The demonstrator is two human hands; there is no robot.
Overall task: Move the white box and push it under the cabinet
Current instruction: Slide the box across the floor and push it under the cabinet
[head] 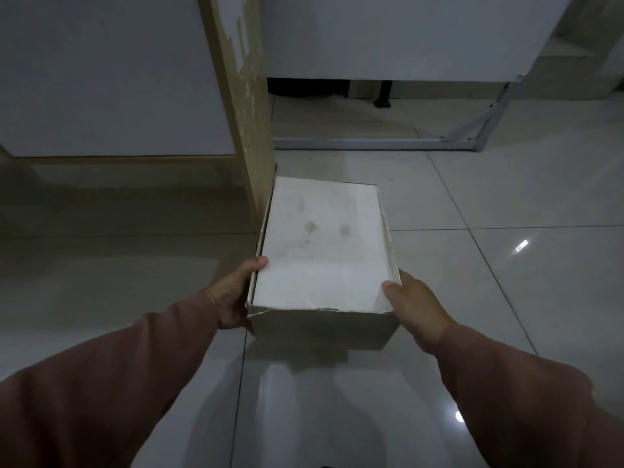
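The white box [324,244], a rectangular cardboard box with a faintly stained lid, is held over the tiled floor in the middle of the view. My left hand [233,295] grips its near left side, thumb on the lid's edge. On the near right corner my right hand [415,309] holds on, thumb on top. The box's far left corner is close to the beige wooden side panel [246,106] of the cabinet [111,72], whose white front fills the upper left. A shadowed gap [118,184] runs beneath that front.
A second white cabinet or board [388,35] stands at the back right on a grey metal frame [371,143] with a diagonal brace, and a dark gap with a black leg [383,96] shows beneath it. Glossy light floor tiles [506,282] spread to the right and near me.
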